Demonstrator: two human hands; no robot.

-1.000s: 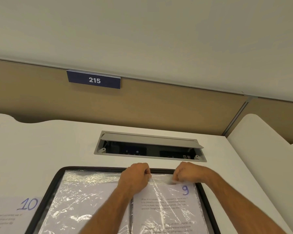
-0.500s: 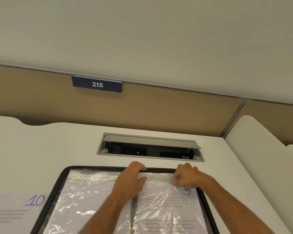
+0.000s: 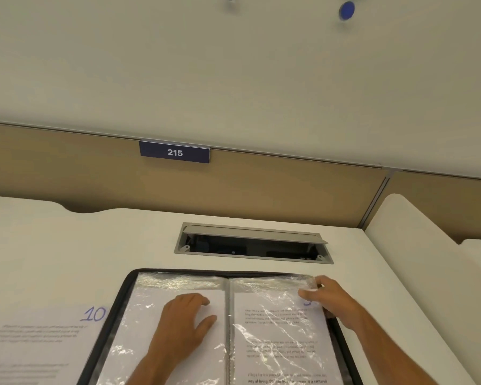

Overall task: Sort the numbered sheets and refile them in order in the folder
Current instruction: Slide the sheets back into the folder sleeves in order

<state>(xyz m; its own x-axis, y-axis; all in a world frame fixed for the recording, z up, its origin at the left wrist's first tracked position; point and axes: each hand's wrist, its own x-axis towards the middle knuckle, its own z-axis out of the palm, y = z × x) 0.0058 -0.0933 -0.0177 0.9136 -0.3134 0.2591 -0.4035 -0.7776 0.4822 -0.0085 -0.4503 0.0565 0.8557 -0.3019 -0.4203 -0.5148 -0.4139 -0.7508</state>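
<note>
On the white desk [image 3: 67, 259], head view: black zip folder [image 3: 128, 284] lying open. Left hand [image 3: 184, 320] resting flat, fingers relaxed, on left sleeve page [image 3: 156, 298]. Right hand [image 3: 331, 301] pinching right plastic sleeve [image 3: 275, 315] at its upper right corner. Sheet 10 [image 3: 39, 343] lying left of folder.

Folder [image 3: 128, 287] open on desk [image 3: 67, 245]; loose sheet [image 3: 39, 343] left.

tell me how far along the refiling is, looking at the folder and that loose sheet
Partly done. A printed sheet already sits inside the right-hand sleeve of the open folder; its number is hidden by the right hand, which touches the sleeve's top corner. The left hand rests flat on the left page. Sheet 10 lies loose on the desk, not yet filed.
</note>
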